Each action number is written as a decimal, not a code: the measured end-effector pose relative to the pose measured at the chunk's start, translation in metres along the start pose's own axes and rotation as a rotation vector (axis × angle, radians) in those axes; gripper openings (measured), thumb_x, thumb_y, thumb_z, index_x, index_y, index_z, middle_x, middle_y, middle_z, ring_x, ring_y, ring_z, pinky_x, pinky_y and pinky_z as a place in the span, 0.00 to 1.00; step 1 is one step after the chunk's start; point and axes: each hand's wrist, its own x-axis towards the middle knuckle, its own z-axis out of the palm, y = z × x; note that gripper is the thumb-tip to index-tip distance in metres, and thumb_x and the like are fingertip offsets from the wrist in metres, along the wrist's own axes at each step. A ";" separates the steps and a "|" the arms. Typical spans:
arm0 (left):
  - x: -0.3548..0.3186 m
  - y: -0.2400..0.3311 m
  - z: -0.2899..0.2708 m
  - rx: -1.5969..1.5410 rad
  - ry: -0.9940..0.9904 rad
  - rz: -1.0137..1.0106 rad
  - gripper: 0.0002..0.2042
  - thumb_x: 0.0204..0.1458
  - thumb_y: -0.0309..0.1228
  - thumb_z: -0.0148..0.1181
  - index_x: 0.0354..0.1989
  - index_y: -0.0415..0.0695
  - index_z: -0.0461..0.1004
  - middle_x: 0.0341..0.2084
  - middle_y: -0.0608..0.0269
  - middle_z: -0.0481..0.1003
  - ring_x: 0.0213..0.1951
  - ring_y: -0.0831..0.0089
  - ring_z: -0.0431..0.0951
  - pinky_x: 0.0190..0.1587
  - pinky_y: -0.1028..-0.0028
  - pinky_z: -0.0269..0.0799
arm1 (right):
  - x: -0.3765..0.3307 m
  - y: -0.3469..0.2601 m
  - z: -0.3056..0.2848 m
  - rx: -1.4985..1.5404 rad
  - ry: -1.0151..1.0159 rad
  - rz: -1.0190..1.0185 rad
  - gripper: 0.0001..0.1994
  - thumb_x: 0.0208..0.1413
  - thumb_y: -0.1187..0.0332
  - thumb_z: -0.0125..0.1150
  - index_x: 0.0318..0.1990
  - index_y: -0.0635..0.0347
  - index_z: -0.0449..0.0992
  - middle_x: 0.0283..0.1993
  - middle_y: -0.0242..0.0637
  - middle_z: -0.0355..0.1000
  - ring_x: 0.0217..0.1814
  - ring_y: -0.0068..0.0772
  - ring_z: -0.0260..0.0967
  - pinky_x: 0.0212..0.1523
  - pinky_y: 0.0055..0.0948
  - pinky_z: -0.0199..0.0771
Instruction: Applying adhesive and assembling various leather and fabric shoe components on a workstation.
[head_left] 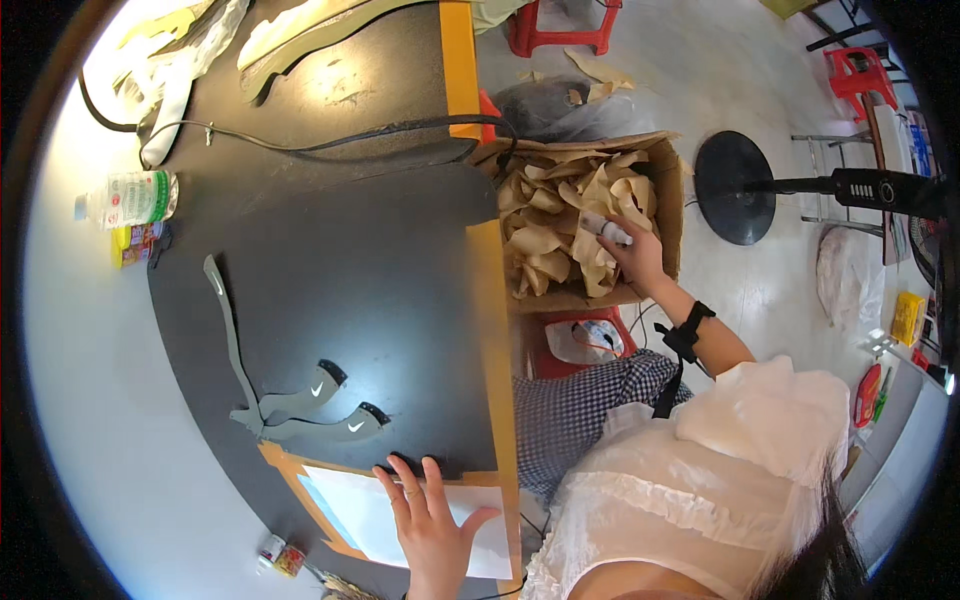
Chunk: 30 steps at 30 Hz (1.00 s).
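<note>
White end in hand, bottle out over the box

Right hand (640, 255) closes on the bottle (604, 227) by its white end, above brown paper (545, 215) filling the box (668, 195), far right of the sheet. Its long axis slants far-left to near-right, see-through end aiming far left; whether that's the nozzle, I can't tell. Over on the near side, the left hand (435, 525) is empty, fingers splayed across the sheet (370, 515), probably to stop it sliding. Grey pieces (300, 400) lie left, seemingly parked clear of both hands.
</note>
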 end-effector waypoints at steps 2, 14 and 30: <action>0.007 0.008 -0.008 0.037 0.013 0.031 0.50 0.36 0.50 0.72 0.66 0.35 0.54 0.63 0.23 0.49 0.64 0.22 0.48 0.60 0.44 0.62 | -0.005 0.033 0.011 -0.068 0.025 0.048 0.23 0.49 0.58 0.68 0.53 0.55 0.75 0.39 0.50 0.77 0.42 0.51 0.76 0.40 0.40 0.75; 0.008 0.007 -0.004 0.030 0.028 0.023 0.52 0.37 0.47 0.73 0.69 0.40 0.49 0.64 0.24 0.49 0.65 0.25 0.47 0.63 0.44 0.59 | 0.070 0.191 0.149 -0.474 -0.351 0.646 0.19 0.58 0.57 0.54 0.51 0.59 0.74 0.50 0.53 0.73 0.51 0.55 0.71 0.47 0.49 0.72; 0.006 0.011 -0.015 0.043 0.063 0.032 0.48 0.37 0.47 0.73 0.66 0.37 0.55 0.63 0.25 0.52 0.64 0.25 0.50 0.61 0.45 0.60 | 0.017 0.191 0.035 -0.200 -0.266 0.371 0.19 0.52 0.62 0.64 0.49 0.62 0.76 0.41 0.55 0.76 0.44 0.56 0.75 0.44 0.46 0.73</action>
